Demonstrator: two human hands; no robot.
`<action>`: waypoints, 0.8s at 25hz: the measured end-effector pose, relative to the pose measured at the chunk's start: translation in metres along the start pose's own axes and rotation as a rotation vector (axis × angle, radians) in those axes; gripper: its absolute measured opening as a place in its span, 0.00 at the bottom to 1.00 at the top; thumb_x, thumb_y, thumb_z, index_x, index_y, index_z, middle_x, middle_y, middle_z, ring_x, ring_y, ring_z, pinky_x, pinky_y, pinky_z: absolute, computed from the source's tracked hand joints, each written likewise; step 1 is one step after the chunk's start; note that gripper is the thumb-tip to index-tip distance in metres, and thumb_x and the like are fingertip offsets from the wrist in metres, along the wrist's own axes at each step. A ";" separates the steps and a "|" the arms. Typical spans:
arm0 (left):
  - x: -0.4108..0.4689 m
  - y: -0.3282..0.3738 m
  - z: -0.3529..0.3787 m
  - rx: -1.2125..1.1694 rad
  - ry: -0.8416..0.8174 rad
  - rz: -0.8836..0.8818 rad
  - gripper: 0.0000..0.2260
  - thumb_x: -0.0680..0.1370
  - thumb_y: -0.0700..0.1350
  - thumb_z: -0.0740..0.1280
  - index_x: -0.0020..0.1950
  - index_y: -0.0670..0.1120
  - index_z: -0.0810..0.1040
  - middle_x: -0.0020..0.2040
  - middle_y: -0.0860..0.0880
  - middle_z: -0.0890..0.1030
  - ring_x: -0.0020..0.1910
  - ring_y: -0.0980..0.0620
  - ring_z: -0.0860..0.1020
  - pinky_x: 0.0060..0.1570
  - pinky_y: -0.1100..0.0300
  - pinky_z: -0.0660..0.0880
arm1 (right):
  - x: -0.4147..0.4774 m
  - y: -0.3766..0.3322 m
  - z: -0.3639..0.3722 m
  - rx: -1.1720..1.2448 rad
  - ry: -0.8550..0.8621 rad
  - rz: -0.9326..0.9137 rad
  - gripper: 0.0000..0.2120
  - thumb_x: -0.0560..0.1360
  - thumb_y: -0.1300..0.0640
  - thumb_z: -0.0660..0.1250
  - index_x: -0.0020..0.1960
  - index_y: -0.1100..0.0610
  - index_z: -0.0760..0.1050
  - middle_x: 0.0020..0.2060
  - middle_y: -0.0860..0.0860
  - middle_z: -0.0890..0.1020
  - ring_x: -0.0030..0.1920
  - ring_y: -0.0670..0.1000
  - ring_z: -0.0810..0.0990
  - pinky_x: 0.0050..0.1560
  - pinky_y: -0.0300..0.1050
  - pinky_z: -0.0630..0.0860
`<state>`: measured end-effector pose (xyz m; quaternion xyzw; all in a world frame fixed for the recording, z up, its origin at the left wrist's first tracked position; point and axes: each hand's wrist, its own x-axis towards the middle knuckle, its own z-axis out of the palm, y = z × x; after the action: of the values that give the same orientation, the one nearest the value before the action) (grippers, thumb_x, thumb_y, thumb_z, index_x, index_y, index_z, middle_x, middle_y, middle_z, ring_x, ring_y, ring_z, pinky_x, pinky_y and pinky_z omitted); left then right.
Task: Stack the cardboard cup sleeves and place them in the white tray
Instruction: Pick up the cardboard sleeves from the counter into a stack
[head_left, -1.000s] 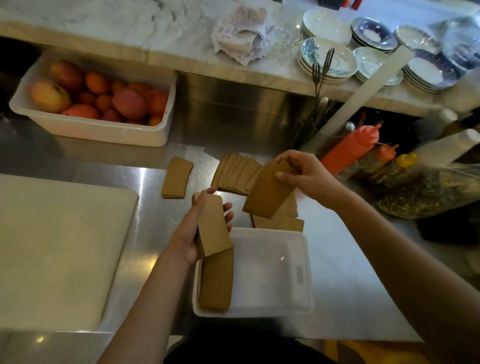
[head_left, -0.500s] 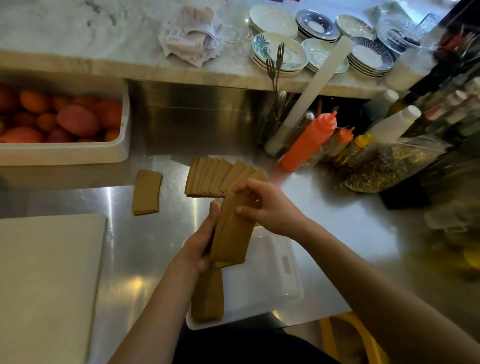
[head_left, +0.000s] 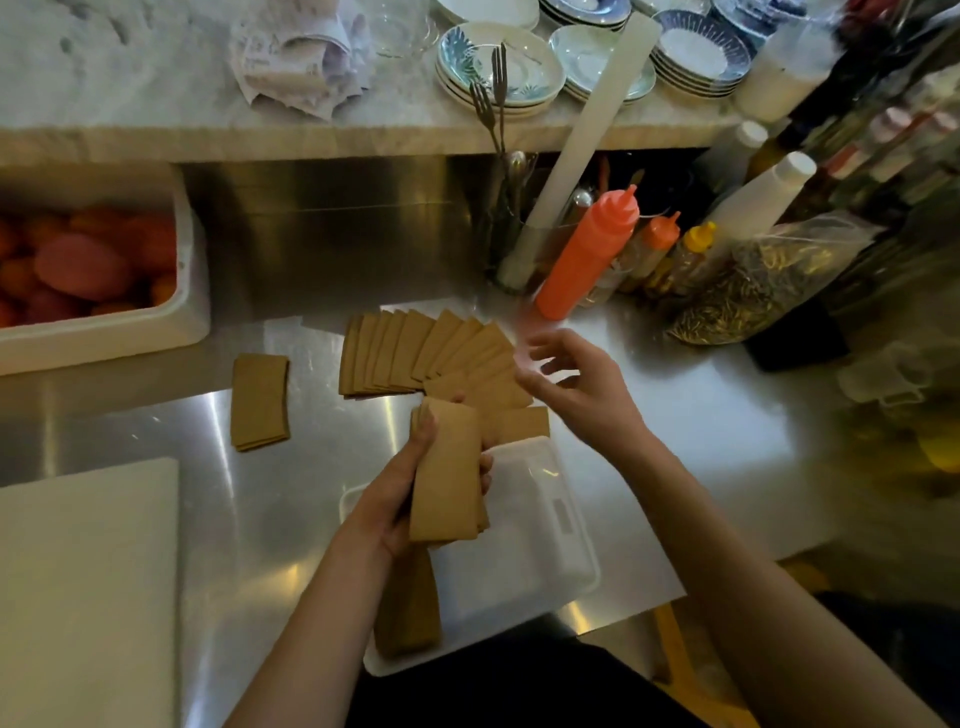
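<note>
Left hand (head_left: 400, 504), centre of frame: grasping a stack of sleeves (head_left: 448, 467), thumb along the left edge, fingertips showing at the right edge. The stack is held lengthwise above the upper left corner of the white tray (head_left: 566, 525). Right hand (head_left: 576, 395), just right of centre: released, fingers loosely spread, holding nothing. It hovers at the right end of the fanned sleeves (head_left: 400, 353); contact with them cannot be confirmed. White tray: on the bench (head_left: 291, 499) at lower centre, its near edge close to the bench edge. A second pile of sleeves (head_left: 408, 608) lies flat along the tray's left side, partly hidden under the left wrist. Fanned sleeves: spread overlapping on the bench just above the tray, the lowest ones lying against the tray's far rim. A small separate pile (head_left: 258, 400) lies on the bench to the left of the fan, well apart from it. Lower left: a pale cutting board (head_left: 88, 587). Upper left: a white tub (head_left: 195, 291) holding red and orange fruit (head_left: 78, 265). Right of centre, behind the fan: an orange squeeze bottle (head_left: 587, 254), smaller bottles beside it, and a clear bag of dried material (head_left: 753, 280). Top of frame: a marble shelf (head_left: 156, 78) carrying stacked plates (head_left: 498, 67) and crumpled paper (head_left: 296, 62).
</note>
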<state>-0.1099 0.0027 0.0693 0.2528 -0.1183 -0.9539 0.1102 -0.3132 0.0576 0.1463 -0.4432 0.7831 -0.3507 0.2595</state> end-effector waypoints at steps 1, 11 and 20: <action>-0.004 0.004 0.000 -0.016 -0.021 0.065 0.34 0.65 0.55 0.80 0.68 0.50 0.75 0.53 0.38 0.81 0.48 0.43 0.81 0.48 0.46 0.81 | 0.006 0.014 -0.003 0.014 0.039 0.106 0.19 0.72 0.46 0.72 0.60 0.51 0.75 0.50 0.46 0.81 0.47 0.44 0.80 0.43 0.39 0.77; 0.014 -0.019 0.021 -0.073 0.163 0.265 0.26 0.62 0.51 0.82 0.57 0.51 0.80 0.52 0.40 0.81 0.46 0.45 0.81 0.47 0.48 0.81 | 0.026 0.145 0.041 -0.109 -0.162 0.558 0.33 0.61 0.39 0.73 0.61 0.52 0.70 0.53 0.50 0.76 0.50 0.52 0.77 0.51 0.53 0.77; 0.009 -0.033 0.028 -0.082 0.247 0.383 0.24 0.66 0.52 0.80 0.60 0.51 0.79 0.52 0.40 0.81 0.47 0.46 0.81 0.48 0.49 0.81 | 0.063 0.138 0.044 -0.342 -0.329 -0.007 0.30 0.70 0.41 0.71 0.68 0.50 0.68 0.62 0.53 0.72 0.57 0.54 0.75 0.55 0.51 0.77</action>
<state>-0.1372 0.0365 0.0793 0.3360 -0.1110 -0.8813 0.3131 -0.3823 0.0382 0.0053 -0.5348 0.7766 -0.1369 0.3034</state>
